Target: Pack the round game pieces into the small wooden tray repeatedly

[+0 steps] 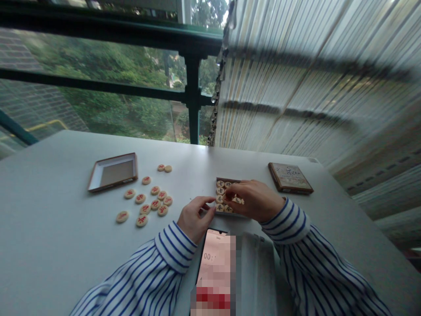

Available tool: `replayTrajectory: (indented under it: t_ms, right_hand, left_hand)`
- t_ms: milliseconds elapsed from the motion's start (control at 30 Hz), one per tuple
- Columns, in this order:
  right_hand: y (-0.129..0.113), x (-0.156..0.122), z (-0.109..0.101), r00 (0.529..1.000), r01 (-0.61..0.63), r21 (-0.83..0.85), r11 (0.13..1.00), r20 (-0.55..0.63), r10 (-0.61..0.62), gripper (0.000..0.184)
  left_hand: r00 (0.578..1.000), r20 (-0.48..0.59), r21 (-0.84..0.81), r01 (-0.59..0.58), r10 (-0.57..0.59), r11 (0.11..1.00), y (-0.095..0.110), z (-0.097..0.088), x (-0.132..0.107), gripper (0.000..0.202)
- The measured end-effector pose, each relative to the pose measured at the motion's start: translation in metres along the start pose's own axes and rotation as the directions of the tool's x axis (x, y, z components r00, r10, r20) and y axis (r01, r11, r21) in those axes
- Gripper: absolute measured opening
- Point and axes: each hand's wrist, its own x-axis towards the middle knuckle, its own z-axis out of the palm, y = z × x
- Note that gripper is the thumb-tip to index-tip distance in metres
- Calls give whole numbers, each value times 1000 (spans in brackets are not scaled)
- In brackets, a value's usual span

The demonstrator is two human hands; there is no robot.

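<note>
Over the shallow box (pixel 232 214) on the white table (pixel 66 250), the right hand (pixel 258 199) curls thumb and forefinger close above black-marked discs (pixel 220 208); whether they pinch one, I cannot tell. The left hand (pixel 194 217), thumb and forefinger parted and seemingly empty at the box's left edge, might best steady it lightly so neighbouring discs lie flat.

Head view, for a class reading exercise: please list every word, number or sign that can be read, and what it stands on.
"00:" on the phone screen; the rest is blurred, its small heading too small.
"卒", as best I can read, on black-marked pieces in the box.
Red-marked pieces: characters too small and blurred.
Patterned box at right: writing on top, unreadable.
</note>
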Motion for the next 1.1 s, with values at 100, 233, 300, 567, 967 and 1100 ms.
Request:
replayTrajectory:
  t_ms: [100, 233, 300, 567, 967, 1100]
  right_hand:
    - [1, 0, 1, 1000, -10, -32, 999, 17, 10, 19]
    - [2, 0, 1, 998, -18, -90, 996, 57, 23, 18]
    - [4, 0, 2, 997, -20, -108, 994, 72, 28, 18]
    - [7, 2, 7, 996, 13, -124, 992, 90, -1, 18]
    - [6, 3, 14, 996, 9, -146, 989, 94, 5, 25]
    - [5, 4, 13, 992, 8, -164, 986, 125, 13, 25]
  left_hand:
    - [1000, 11, 22, -22, 22, 1000, -1, 0, 0, 22]
    - [998, 34, 42, -47, 45, 998, -4, 0, -1, 22]
    - [998, 36, 45, -54, 52, 998, -5, 1, -1, 22]
    - [997, 54, 61, -65, 61, 996, -4, 1, -1, 23]
    - [993, 58, 66, -106, 103, 992, -6, 2, -1, 22]
    - [993, 54, 63, -112, 109, 992, -7, 2, -1, 23]
